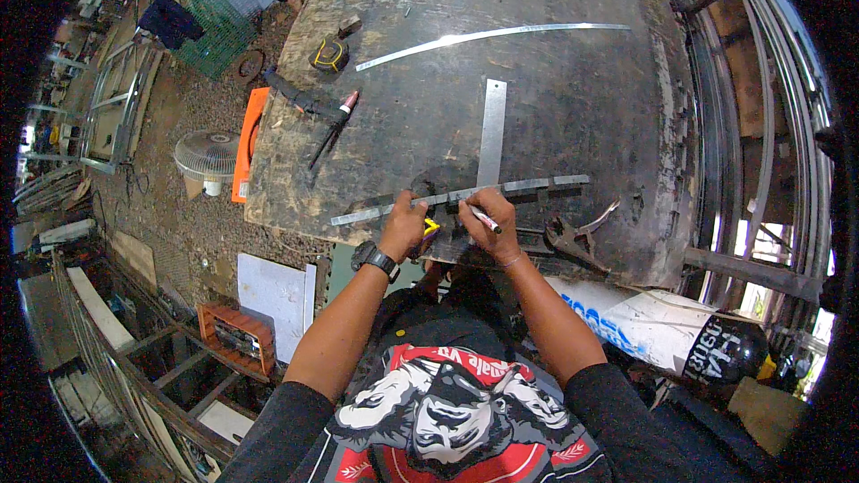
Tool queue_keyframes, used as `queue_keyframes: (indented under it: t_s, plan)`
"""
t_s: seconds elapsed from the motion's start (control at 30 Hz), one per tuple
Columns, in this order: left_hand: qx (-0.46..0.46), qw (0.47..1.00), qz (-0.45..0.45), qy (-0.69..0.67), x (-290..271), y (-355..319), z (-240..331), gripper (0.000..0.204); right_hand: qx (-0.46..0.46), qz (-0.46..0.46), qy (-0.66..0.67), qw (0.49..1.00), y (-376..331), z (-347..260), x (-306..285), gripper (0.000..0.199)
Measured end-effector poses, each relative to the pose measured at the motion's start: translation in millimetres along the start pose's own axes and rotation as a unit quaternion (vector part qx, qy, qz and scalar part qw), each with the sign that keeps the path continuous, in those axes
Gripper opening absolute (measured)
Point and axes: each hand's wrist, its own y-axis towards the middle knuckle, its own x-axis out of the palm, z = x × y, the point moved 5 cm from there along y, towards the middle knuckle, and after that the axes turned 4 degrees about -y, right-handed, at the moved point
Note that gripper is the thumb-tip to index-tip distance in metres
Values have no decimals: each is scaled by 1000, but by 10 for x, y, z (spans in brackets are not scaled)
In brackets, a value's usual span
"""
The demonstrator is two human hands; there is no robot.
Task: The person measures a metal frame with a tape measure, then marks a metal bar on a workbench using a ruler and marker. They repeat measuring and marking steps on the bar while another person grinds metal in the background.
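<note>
A narrow metal strip (371, 214) lies across the near part of the worn wooden tabletop (403, 134). My left hand (404, 227) is closed, its fingertips on the strip left of its middle. Against its inner side shows a yellow-and-black object (430, 230), mostly hidden, its kind unclear. My right hand (494, 224) grips a white marker pen (485, 218) and rests by the strip, the pen's tip hidden under the fingers. A flat steel ruler (492, 130) with a hole in its far end runs away from my right hand, its near end at the strip.
Farther off lies a second metal strip (492, 35). A tape measure (329, 55), a pink-ended marker (349, 102) and a thin black tool (327, 139) are at left. Pliers (577, 240) lie near right. An orange tool (251, 145) hangs at the left edge; a gas cylinder (644, 326) is below right.
</note>
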Motion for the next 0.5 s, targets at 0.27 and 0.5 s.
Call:
queue_keyframes:
  t_s: [0.27,0.5]
  plan:
    - [6,1000,-9,9,-16,-11,31,42,-19,-4,2,1000,15,-45,6,15]
    - [6,1000,-9,-7,1,-65,-48,39,-18,-16,-21,999,-25,-60,18,15]
